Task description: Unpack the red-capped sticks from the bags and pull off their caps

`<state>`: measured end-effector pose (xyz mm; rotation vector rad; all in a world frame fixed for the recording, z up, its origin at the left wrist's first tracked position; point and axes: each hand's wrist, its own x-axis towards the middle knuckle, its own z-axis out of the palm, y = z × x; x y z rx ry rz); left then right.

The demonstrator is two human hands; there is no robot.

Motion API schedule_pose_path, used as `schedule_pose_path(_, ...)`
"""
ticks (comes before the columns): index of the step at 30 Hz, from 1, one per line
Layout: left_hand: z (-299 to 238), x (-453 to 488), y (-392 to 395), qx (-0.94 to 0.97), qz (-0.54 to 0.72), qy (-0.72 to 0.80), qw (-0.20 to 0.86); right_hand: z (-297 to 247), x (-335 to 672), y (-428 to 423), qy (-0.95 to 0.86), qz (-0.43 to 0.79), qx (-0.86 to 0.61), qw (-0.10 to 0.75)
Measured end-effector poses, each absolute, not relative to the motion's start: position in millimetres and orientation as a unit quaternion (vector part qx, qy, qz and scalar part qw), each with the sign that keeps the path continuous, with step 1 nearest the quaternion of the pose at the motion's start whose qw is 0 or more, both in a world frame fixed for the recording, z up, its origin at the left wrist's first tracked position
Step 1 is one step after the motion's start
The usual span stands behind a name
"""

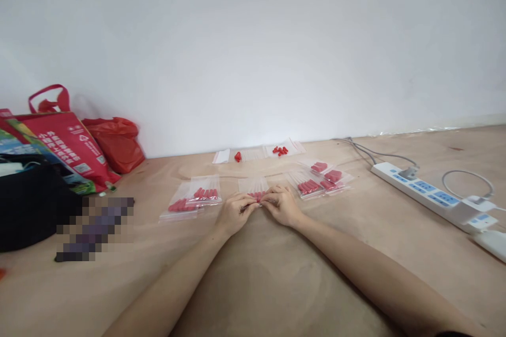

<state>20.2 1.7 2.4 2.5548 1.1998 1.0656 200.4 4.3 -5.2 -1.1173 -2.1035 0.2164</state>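
Both hands meet at the near edge of a small clear zip bag [253, 185] that lies flat and holds red pieces. My left hand [236, 214] is closed in a pinch at the bag's left corner. Across from it, my right hand [283, 206] pinches the same edge with thumb and fingers. The fingers partly hide the red pieces. To the left, two overlapping zip bags [204, 194] contain red stick-like pieces. Several similar zip bags [309, 188] overlap on the right. Farther back lie loose red pieces [280, 151] on clear bags and a red piece [237, 157].
A white power strip [419, 189] with plugs and grey cables lies at the right. On the left are a red printed bag [59, 142], a red plastic bag [118, 142], a black cloth item [35, 205] and a blurred dark object [95, 229]. A white wall [276, 52] borders the table.
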Motion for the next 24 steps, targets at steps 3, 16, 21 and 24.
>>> schedule_pose_path(3,3.1,21.4,1.1,0.847,0.355,0.393,0.055,-6.2,201.8,5.6,-0.810,0.097,-0.441,0.374)
schedule_pose_path(16,4.5,22.3,-1.5,0.818,0.384,0.423,0.063,-4.5,202.7,1.6,-0.854,-0.008,-0.359,0.376)
schedule_pose_path(21,4.1,22.6,-1.6,0.827,0.374,0.415,0.073,-6.4,199.3,4.6,-0.848,-0.010,-0.368,0.380)
schedule_pose_path(24,2.6,22.7,-0.7,0.829,0.372,0.411,0.077,-6.5,198.1,6.5,-0.852,-0.003,-0.363,0.377)
